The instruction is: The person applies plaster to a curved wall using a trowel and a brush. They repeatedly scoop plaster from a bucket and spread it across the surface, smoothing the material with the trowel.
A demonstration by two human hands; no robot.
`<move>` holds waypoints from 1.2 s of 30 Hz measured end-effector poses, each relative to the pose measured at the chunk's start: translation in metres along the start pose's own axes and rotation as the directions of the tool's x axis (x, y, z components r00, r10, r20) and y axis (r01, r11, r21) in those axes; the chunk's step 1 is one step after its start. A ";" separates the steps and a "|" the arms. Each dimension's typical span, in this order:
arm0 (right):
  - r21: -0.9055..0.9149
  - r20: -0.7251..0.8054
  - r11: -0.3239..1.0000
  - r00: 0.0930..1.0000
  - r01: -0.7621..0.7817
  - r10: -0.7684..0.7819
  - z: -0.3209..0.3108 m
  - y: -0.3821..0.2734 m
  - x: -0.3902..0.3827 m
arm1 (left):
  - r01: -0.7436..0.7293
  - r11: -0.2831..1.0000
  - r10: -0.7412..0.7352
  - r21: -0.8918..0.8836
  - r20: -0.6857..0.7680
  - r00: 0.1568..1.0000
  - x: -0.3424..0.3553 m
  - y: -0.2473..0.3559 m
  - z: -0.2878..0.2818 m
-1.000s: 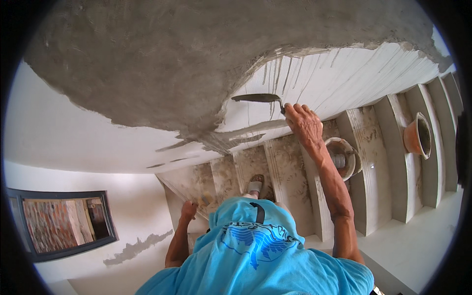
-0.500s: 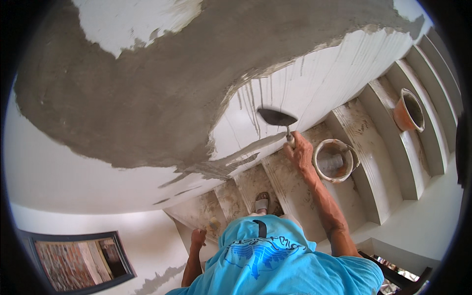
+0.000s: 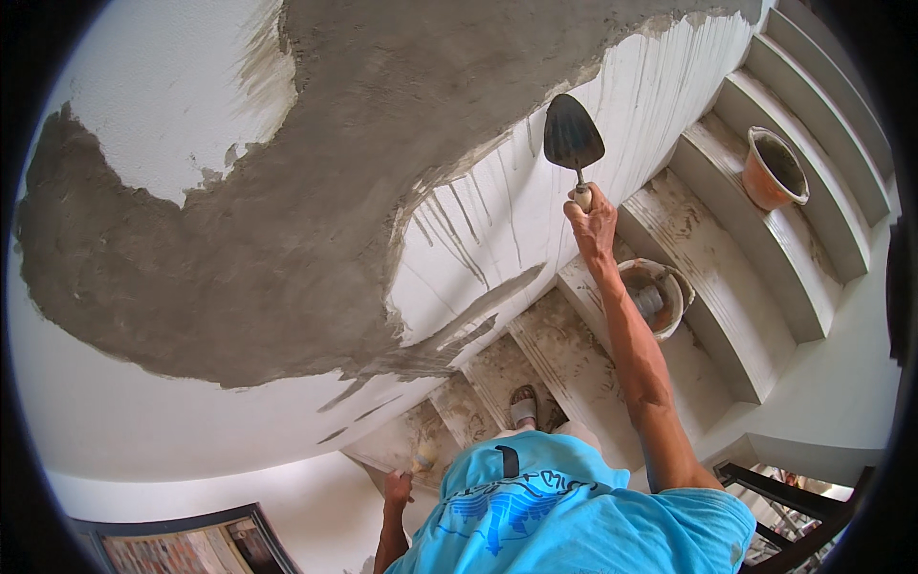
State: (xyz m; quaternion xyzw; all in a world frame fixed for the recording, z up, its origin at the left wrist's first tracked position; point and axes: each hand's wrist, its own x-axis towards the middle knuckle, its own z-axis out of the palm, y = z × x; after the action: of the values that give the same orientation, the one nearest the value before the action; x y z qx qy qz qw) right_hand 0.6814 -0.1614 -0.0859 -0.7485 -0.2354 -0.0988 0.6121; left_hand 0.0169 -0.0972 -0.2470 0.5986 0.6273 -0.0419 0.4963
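Observation:
My right hand [image 3: 593,218] grips the wooden handle of a trowel [image 3: 574,132], its dark blade raised against the wall, just by the ragged edge of grey plaster [image 3: 354,182]. Streaks of grey run down the white wall [image 3: 507,225] below that edge. My left hand [image 3: 398,488] is low beside my blue shirt [image 3: 564,507], fingers curled; whether it holds anything is too small to make out. A white bucket [image 3: 669,277] with cloudy contents stands on a step, partly behind my right forearm.
Dirty stairs [image 3: 727,325] rise to the upper right, carrying an orange bucket [image 3: 760,182]. My sandalled foot [image 3: 524,407] is on a lower step. A dark-framed window [image 3: 191,536] is at lower left, a dark railing [image 3: 803,507] at lower right.
My right hand and trowel have moved upward and right, and the blade has turned from lying sideways to pointing up. The view has shifted, showing more upper wall and railing.

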 end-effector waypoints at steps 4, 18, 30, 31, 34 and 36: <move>-0.050 0.098 0.999 0.995 -0.010 0.015 -0.006 -0.011 -0.002 | 0.063 0.997 -0.064 0.044 0.005 0.998 0.004 -0.017 0.002; -0.113 0.187 0.990 0.980 0.090 -0.068 -0.019 -0.018 0.006 | -0.010 1.000 0.010 0.001 0.043 0.999 0.002 -0.011 0.002; -0.191 0.330 0.962 0.936 0.197 -0.125 -0.012 -0.028 -0.015 | 0.010 0.999 -0.014 0.052 0.077 0.997 -0.004 0.000 0.001; -0.244 0.381 0.929 0.908 0.279 -0.173 -0.006 -0.029 -0.023 | 0.024 0.998 -0.028 0.056 0.068 0.997 -0.004 0.000 0.000; -0.121 0.362 0.982 0.928 0.142 -0.089 -0.006 -0.028 -0.030 | 0.016 1.000 -0.017 0.022 0.069 0.997 -0.004 -0.007 0.001; -0.090 0.260 0.993 0.965 0.070 -0.044 -0.007 -0.021 -0.027 | 0.006 1.000 -0.006 0.002 0.045 0.999 -0.005 -0.004 0.001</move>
State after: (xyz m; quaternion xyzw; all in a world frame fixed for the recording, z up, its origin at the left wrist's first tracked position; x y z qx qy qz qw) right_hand 0.6494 -0.1715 -0.0780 -0.7771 -0.3293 -0.0299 0.5356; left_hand 0.0133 -0.1026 -0.2458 0.5960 0.6176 -0.0574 0.5099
